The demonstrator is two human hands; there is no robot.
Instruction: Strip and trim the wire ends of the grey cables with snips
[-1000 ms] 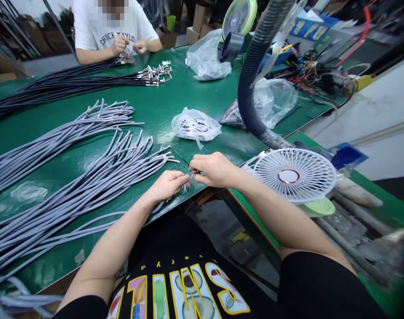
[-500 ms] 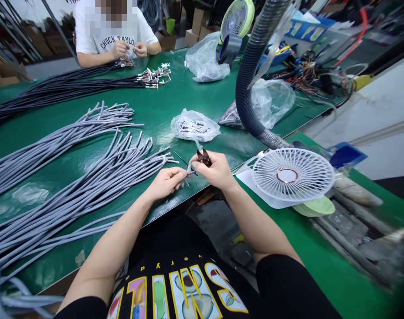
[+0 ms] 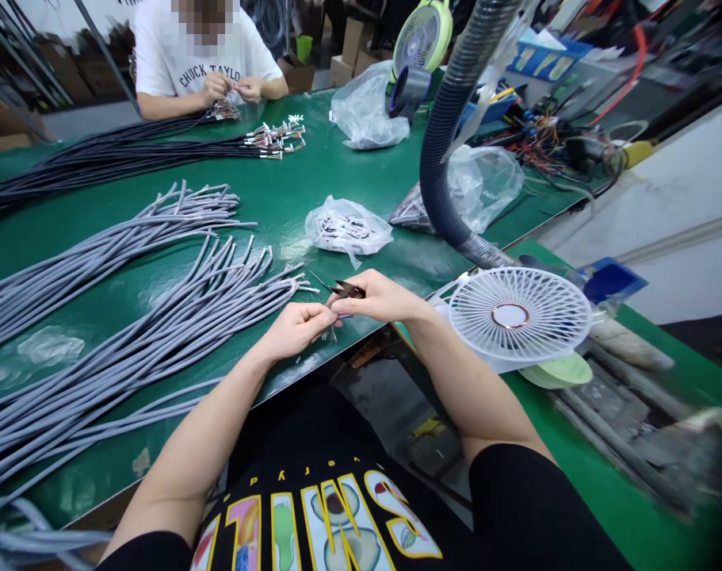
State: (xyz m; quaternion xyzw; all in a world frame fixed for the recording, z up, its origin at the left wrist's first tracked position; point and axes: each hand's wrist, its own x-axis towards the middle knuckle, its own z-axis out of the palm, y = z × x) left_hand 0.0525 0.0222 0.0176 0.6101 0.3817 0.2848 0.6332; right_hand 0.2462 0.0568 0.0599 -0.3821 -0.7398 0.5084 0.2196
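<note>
The left hand [image 3: 298, 327] is pinching wire strands [image 3: 330, 335] between thumb and forefinger, their pale ends hanging just below the fingertips. The right hand [image 3: 387, 296] is gripping dark snips [image 3: 351, 290] close above; whether its fingertips are also pinching wire is unclear. Grey cables [image 3: 212, 301] are lying beside the left hand on the green table [image 3: 271, 190].

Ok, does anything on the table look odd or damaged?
A pale patch on the green tabletop, between the gray cables and the front edge, stands out against the green; scrap or wear, I can't tell.
</note>
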